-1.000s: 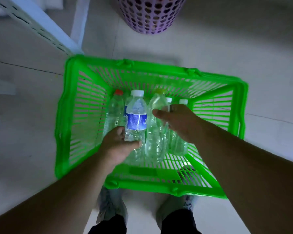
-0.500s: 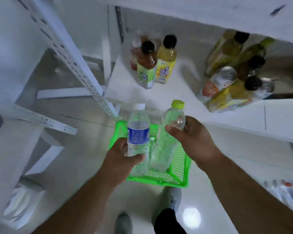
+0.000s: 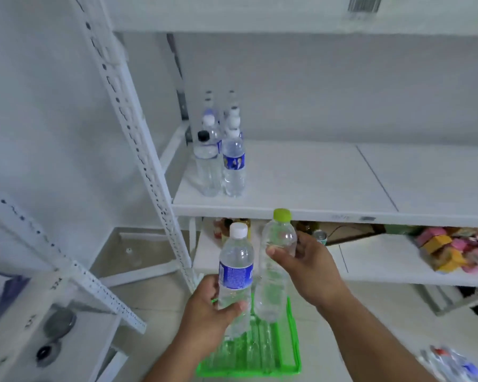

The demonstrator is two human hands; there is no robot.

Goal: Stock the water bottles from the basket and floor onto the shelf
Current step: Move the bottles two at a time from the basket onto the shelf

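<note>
- I see left hand point(image 3: 207, 312) clamped on blue-label bottle point(image 3: 235, 274), upright.
- Right hand point(image 3: 307, 268) clamped on green-cap bottle point(image 3: 273, 271).
- Both above green basket point(image 3: 294, 351), below shelf point(image 3: 301, 177).

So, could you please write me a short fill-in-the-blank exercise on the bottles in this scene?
1. The bottle in the left hand has a ____ cap.
2. The bottle in the right hand has a ____ cap.
3. The basket on the floor is ____.
4. The front-left bottle on the shelf has a ____ cap.

Answers: white; green; green; black
</note>
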